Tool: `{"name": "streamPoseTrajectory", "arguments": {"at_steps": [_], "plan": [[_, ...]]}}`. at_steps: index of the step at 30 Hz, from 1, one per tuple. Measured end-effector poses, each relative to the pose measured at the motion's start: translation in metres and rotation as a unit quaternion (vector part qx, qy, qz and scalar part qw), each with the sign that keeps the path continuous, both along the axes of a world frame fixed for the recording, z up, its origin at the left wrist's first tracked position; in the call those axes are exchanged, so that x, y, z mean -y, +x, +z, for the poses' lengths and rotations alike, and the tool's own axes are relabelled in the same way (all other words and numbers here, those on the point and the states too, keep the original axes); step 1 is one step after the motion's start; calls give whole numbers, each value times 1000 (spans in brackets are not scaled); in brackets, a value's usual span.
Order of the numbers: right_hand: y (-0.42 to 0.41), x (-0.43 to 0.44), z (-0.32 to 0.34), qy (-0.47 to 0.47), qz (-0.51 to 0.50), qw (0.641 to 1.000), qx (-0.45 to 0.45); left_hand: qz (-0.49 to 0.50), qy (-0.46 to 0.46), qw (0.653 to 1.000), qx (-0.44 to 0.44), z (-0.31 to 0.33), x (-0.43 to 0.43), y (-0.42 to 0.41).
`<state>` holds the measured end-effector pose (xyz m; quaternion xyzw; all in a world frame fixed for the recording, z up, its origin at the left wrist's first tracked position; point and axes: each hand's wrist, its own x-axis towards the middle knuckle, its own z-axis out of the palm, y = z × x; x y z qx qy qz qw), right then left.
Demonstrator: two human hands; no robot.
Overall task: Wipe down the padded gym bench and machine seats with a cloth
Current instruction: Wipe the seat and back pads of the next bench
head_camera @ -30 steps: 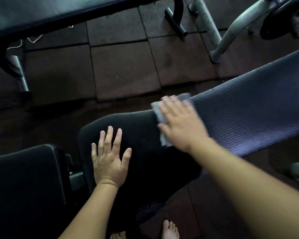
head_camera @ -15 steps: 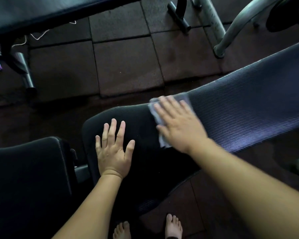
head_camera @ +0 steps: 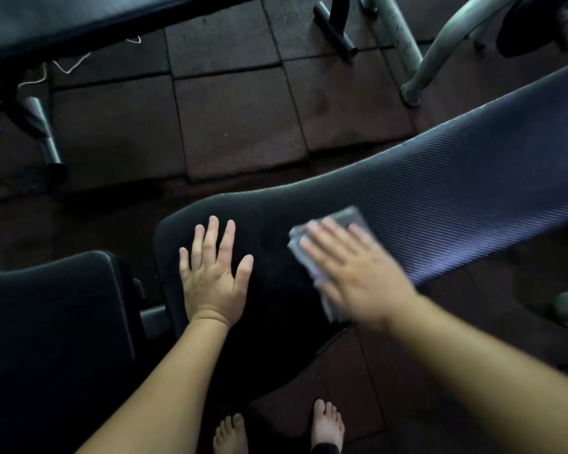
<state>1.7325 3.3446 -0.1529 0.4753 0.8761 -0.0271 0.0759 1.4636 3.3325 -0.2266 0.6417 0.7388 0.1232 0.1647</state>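
Observation:
A long black padded bench (head_camera: 440, 198) with a ribbed surface runs from the middle of the view up to the right. My left hand (head_camera: 214, 273) rests flat on its near end with fingers spread. A folded grey cloth (head_camera: 348, 221) lies on the pad under my right hand (head_camera: 354, 273), which presses it down with straight fingers and is blurred. Most of the cloth is hidden by the palm. A separate black seat pad (head_camera: 53, 322) sits at the lower left, beside the bench.
Another dark bench (head_camera: 63, 14) crosses the top left on a metal leg (head_camera: 46, 139). Grey machine tubes (head_camera: 440, 44) and a weight plate (head_camera: 538, 27) stand at the top right. Rubber floor tiles (head_camera: 236, 126) lie between. My bare feet (head_camera: 325, 424) stand below the bench.
My right hand has slid the cloth toward me, from the far edge of the pad to its near side. My left hand stays flat in place.

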Motion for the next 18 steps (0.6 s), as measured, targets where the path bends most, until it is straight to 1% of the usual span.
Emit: {"name": "streamPoseTrajectory", "arguments": {"at_steps": [2,4,6,7,10,12,13,15,18], "plan": [[21,-43,10,22,-87,996,1,-1,-1,1000,0,0,0,0],[15,-64,13,30,-181,983,5,0,0,1000,-3,1,0,0],[-13,-54,5,35,-218,975,-8,0,-8,1000,-6,4,-1,-1],[-29,-37,0,34,-208,978,-14,-2,-16,1000,-9,6,-1,-2],[-58,31,-9,8,-92,996,-13,-24,-45,999,-3,13,-3,-5],[-53,44,-9,-8,-31,999,-13,-46,-66,997,8,20,-4,-12],[-49,36,-7,-7,-21,1000,-13,-55,-73,996,9,23,-3,-17],[-47,8,-6,4,-47,999,-2,-59,-76,995,-1,29,3,-36],[-69,-39,-3,8,-152,988,1,-41,-67,997,-25,35,14,-78]]}}
